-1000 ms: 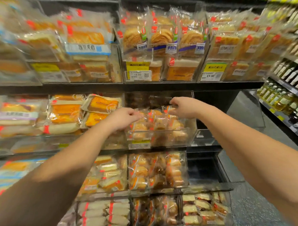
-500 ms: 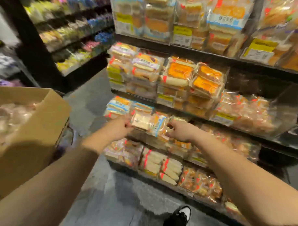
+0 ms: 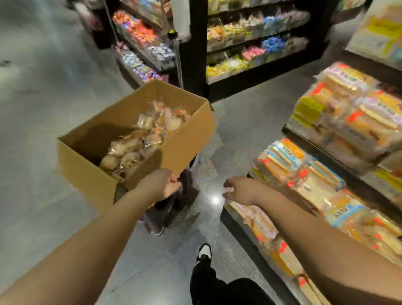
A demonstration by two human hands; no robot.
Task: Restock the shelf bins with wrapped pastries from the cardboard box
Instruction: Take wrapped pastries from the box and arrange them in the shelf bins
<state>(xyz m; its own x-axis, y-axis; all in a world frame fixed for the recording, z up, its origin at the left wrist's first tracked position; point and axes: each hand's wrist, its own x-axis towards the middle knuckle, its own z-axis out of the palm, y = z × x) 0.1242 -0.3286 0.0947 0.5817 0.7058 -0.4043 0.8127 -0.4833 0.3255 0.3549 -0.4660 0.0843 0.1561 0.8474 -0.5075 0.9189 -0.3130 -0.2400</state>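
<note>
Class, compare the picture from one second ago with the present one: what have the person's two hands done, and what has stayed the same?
Both hands have left the shelf bin of wrapped pastries and swung left toward the cardboard box. The left hand now sits at the box's near corner, fingers curled; whether it grips is unclear. The right hand hovers open and holds nothing. The pastries still lie in the box, and the shelves remain stocked.

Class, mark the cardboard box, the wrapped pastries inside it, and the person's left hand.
cardboard box (image 3: pixel 190 139): head view, its bare right side wall.
wrapped pastries (image 3: pixel 136 145): head view, middle of the pile.
left hand (image 3: pixel 161 185): head view, back of the hand.
</note>
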